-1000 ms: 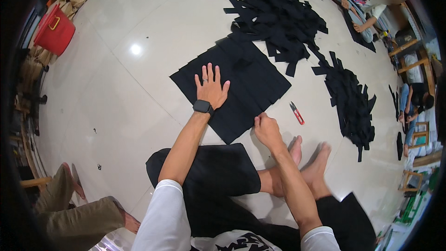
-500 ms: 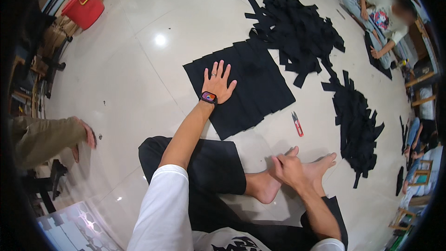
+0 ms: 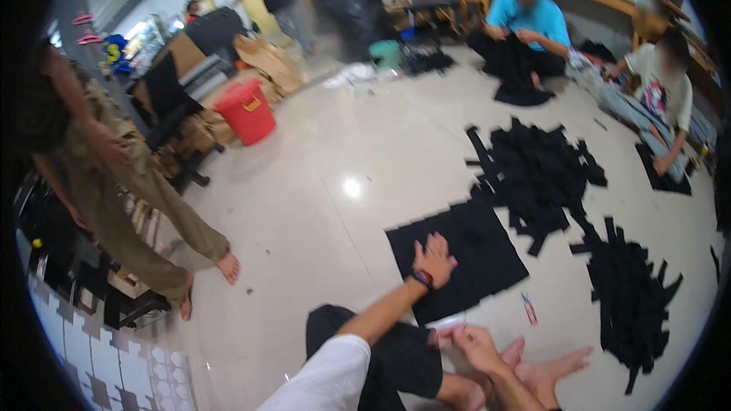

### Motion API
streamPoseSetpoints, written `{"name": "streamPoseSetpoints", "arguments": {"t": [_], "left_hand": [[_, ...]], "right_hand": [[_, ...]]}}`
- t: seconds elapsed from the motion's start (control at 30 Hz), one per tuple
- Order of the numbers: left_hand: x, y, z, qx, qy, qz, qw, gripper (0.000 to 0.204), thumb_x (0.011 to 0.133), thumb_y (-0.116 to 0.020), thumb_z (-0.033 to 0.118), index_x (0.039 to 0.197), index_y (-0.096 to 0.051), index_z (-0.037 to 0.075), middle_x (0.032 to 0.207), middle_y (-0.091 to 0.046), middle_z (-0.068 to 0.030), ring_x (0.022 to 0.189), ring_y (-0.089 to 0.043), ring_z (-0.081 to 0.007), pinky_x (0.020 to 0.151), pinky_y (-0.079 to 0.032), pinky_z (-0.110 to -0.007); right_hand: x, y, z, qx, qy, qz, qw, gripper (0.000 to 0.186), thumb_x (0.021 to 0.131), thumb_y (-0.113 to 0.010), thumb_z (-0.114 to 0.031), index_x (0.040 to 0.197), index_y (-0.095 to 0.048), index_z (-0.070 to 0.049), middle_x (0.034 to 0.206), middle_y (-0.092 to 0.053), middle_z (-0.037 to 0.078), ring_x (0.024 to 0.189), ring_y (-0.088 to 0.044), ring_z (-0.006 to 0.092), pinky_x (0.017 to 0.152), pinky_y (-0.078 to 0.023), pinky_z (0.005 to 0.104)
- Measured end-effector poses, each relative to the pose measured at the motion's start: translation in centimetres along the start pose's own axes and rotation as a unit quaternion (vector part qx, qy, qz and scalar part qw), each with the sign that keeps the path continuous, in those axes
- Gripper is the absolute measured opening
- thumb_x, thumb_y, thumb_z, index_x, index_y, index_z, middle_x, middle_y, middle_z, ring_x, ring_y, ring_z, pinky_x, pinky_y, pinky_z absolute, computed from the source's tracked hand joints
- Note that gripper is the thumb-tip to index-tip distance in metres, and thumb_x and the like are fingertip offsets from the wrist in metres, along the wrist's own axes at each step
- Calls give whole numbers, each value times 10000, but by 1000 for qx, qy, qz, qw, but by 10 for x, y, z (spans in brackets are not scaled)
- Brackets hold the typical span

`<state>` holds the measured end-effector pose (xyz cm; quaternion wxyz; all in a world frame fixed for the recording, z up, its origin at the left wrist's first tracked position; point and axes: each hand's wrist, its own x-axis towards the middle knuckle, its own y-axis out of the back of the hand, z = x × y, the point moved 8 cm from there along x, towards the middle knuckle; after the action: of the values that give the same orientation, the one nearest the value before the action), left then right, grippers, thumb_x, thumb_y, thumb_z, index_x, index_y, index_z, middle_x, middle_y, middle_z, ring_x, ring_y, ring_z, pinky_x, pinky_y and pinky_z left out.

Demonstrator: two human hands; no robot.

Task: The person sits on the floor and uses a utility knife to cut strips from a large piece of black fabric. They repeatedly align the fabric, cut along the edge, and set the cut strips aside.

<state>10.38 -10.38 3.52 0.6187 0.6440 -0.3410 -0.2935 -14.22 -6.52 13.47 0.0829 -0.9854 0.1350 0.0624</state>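
My left hand (image 3: 435,260) lies flat, fingers spread, on a fanned stack of overlapping black fabric pieces (image 3: 480,259) on the floor. A dark watch is on that wrist. My right hand (image 3: 474,346) is beside my bare feet, just off the stack's near edge. Its fingers are curled and pressed together; whether anything is between them is hidden and blurred. Thread snips (image 3: 529,309) with red handles lie right of the stack. Beyond it spreads a loose heap of black fabric strips (image 3: 533,175), and a second strip heap (image 3: 628,297) lies to the right.
A person in brown trousers (image 3: 145,190) stands barefoot at left. A red lidded bucket (image 3: 245,113) and an office chair (image 3: 164,103) are behind. Seated at the back right are a person in a blue shirt (image 3: 529,19), handling black cloth, and a person in a white shirt (image 3: 659,91).
The view has tilted up and turned left, bringing the room's far side into sight. My left hand stays on the fabric stack. My right hand's fingers look more drawn together.
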Motion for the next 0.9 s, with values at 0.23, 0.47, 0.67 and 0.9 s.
{"name": "streamPoseSetpoints", "arguments": {"t": [0.23, 0.47, 0.67, 0.9], "left_hand": [[-59, -22, -4, -78, -41, -29, 996, 973, 998, -333, 746, 1644, -212, 27, 1728, -150, -196, 1606, -138, -337, 1244, -157, -639], [-55, -5, 0, -86, -43, -12, 995, 1070, 935, -384, 819, 1644, -221, 34, 1729, -153, -193, 1603, -148, -340, 1230, -180, -651], [-49, -8, 5, -116, -58, -14, 991, 930, 979, -449, 684, 1618, -295, 27, 1705, -224, -206, 1590, -189, -362, 1221, -207, -649], [1, -7, -52, -114, 35, 48, 992, 890, 1008, -403, 664, 1610, -310, 15, 1690, -249, -221, 1573, -221, -369, 1242, -197, -600]], "right_hand": [[70, 83, -2, -651, -159, -32, 742, 292, 988, -578, -225, 1098, -771, -36, 1128, -746, 229, 1082, -711, 378, 933, -561, 510], [43, 7, 40, -227, -132, -122, 957, 344, 1031, -635, -280, 1252, -723, -31, 984, -770, 132, 927, -680, 184, 867, -523, 343], [89, 21, 16, -620, 110, 142, 764, 187, 951, -640, -114, 1018, -739, 29, 939, -744, 234, 863, -713, 410, 839, -574, 484], [56, 24, 55, -613, -57, 90, 783, 361, 949, -654, -295, 870, -725, 50, 778, -706, 265, 718, -715, 439, 731, -580, 519]]}}
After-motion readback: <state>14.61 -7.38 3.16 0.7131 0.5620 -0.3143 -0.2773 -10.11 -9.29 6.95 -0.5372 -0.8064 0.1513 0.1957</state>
